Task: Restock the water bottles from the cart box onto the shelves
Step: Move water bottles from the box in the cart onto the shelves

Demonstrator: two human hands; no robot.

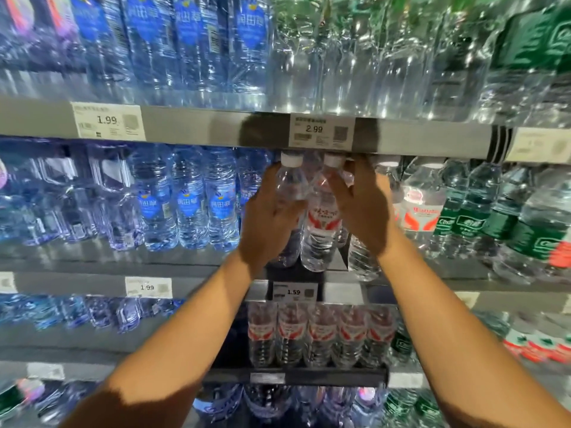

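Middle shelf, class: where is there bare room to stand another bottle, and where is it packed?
Bare shelf floor shows right of the red-labelled bottle that the right hand holds, bordered by a clear bottle. The left hand grips another bottle beside it. Blue-labelled bottles leftward and green-labelled bottles rightward stand packed.

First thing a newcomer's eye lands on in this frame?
Two bare arms reaching up at centre: the left hand grips one white-capped bottle, and the right hand holds a red-labelled bottle beside it, both at the middle shelf. Next, the 2.99 price tag just above their caps, and the blue-labelled bottles to the left.
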